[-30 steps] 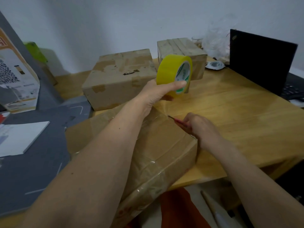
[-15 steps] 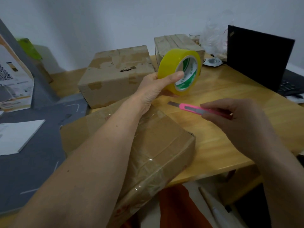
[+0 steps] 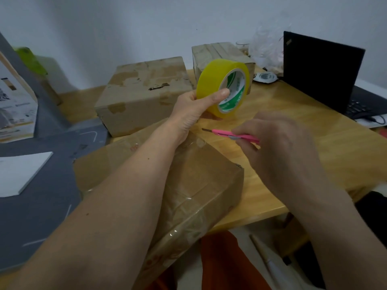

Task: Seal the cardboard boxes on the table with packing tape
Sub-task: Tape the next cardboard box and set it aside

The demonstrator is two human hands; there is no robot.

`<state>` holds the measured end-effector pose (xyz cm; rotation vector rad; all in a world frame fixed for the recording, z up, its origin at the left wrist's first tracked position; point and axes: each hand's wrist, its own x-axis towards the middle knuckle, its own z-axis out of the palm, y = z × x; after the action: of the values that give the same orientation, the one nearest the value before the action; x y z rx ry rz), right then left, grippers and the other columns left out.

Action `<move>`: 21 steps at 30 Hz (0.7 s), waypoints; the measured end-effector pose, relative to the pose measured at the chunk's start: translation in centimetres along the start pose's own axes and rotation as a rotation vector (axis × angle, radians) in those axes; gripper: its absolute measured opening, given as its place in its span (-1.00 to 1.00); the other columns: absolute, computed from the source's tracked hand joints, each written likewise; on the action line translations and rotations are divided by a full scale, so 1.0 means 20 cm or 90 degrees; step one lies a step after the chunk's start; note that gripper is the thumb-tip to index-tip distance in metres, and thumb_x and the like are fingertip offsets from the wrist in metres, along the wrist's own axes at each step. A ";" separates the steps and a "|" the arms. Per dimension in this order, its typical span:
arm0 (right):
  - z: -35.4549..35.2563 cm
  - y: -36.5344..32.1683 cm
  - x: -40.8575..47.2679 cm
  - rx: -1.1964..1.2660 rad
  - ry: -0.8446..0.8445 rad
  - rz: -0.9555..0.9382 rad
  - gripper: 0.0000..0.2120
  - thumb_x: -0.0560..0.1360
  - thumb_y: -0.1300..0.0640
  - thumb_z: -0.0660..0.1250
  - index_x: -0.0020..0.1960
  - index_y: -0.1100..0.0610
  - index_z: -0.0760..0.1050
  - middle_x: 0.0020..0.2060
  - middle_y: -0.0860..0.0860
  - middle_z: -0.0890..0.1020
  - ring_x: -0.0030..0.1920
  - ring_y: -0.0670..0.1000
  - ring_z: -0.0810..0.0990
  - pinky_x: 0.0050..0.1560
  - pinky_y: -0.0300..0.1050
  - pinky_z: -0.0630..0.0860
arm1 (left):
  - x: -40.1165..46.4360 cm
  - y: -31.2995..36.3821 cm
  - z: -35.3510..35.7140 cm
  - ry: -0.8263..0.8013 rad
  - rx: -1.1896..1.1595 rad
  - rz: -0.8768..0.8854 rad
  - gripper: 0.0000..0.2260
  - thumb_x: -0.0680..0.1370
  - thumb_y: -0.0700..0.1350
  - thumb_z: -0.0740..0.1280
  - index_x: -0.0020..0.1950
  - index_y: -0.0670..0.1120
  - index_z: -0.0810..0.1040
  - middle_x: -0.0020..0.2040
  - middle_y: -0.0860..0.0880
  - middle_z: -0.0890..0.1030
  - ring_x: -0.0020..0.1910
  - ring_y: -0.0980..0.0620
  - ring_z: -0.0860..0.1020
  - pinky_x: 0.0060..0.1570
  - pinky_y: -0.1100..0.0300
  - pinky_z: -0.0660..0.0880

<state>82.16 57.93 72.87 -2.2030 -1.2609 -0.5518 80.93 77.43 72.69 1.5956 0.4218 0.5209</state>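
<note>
My left hand grips a yellow roll of packing tape, raised above the table with its green-printed core facing me. My right hand pinches a pink utility knife, its blade pointing left toward the far corner of the near cardboard box. That box lies under my left forearm, with clear tape shining across its top and front edge. A medium cardboard box with torn patches sits behind it. A small box stands farther back, partly hidden by the tape roll.
An open black laptop stands at the right on the wooden table. A clear plastic bag and a small round tin sit behind. A grey mat with a white pad covers the left side. The table's front edge is near.
My right hand lifted the pink knife away from the near box's far corner and drew back to the right. My left hand turned the tape roll so its core faces me.
</note>
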 end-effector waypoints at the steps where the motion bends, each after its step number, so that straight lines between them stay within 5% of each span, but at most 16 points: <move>1: 0.01 -0.01 0.01 -0.021 -0.001 -0.001 -0.97 0.43 0.21 0.48 -0.13 0.13 0.67 -0.32 0.04 0.55 -0.28 0.05 0.46 -0.42 -0.09 0.35 | 0.00 0.00 0.00 0.005 0.004 0.001 -0.76 0.40 0.00 0.54 -0.08 -0.12 0.66 -0.17 -0.10 0.72 -0.20 -0.05 0.70 -0.24 0.19 0.59; 6: 0.05 -0.07 0.03 -0.075 0.011 -0.021 -0.86 0.32 0.32 0.56 -0.25 0.19 0.61 -0.38 0.07 0.49 -0.34 0.03 0.36 -0.45 -0.12 0.24 | 0.00 -0.02 0.00 0.021 0.014 0.002 -0.58 0.27 0.07 0.62 -0.02 -0.15 0.68 -0.11 -0.13 0.73 -0.12 -0.11 0.71 -0.14 0.09 0.63; 13: 0.09 -0.11 0.10 -0.068 -0.044 -0.043 -0.73 0.20 0.46 0.54 -0.39 0.23 0.47 -0.45 0.04 0.26 -0.41 0.05 0.20 -0.40 -0.28 -0.13 | 0.00 -0.01 0.01 0.050 0.014 0.002 -0.80 0.40 -0.08 0.58 -0.10 -0.13 0.66 -0.24 -0.05 0.70 -0.34 0.10 0.65 -0.35 0.29 0.52; 16: 0.11 -0.12 0.14 -0.061 -0.058 -0.066 -0.64 0.27 0.48 0.46 -0.39 0.14 0.35 -0.48 0.09 0.24 -0.41 0.07 0.20 -0.42 -0.25 -0.11 | 0.00 -0.01 0.02 0.059 0.023 0.006 -0.79 0.39 -0.06 0.58 -0.09 -0.12 0.66 -0.23 -0.04 0.70 -0.33 0.10 0.65 -0.36 0.26 0.54; 19: 0.16 -0.07 0.14 -0.108 -0.121 -0.035 -0.90 0.51 0.34 0.31 -0.14 0.19 0.54 -0.27 0.17 0.53 -0.26 0.14 0.34 -0.39 -0.10 0.14 | 0.00 -0.01 0.01 0.080 -0.021 0.003 -0.66 0.36 -0.03 0.61 0.02 -0.16 0.64 -0.11 -0.15 0.73 -0.15 -0.10 0.71 -0.16 0.04 0.66; 21: 0.17 -0.03 0.13 -0.110 -0.117 0.004 -0.89 0.55 0.29 0.29 -0.01 0.17 0.57 -0.16 0.11 0.55 -0.15 0.14 0.45 -0.27 -0.06 0.23 | 0.02 -0.01 0.00 0.089 -0.051 0.000 -0.57 0.34 -0.02 0.62 0.09 -0.19 0.62 -0.07 -0.18 0.72 -0.10 -0.17 0.71 -0.13 0.01 0.65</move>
<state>83.18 61.98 71.79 -2.4472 -1.3424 -0.4813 81.21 77.65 72.42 1.4872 0.5000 0.6447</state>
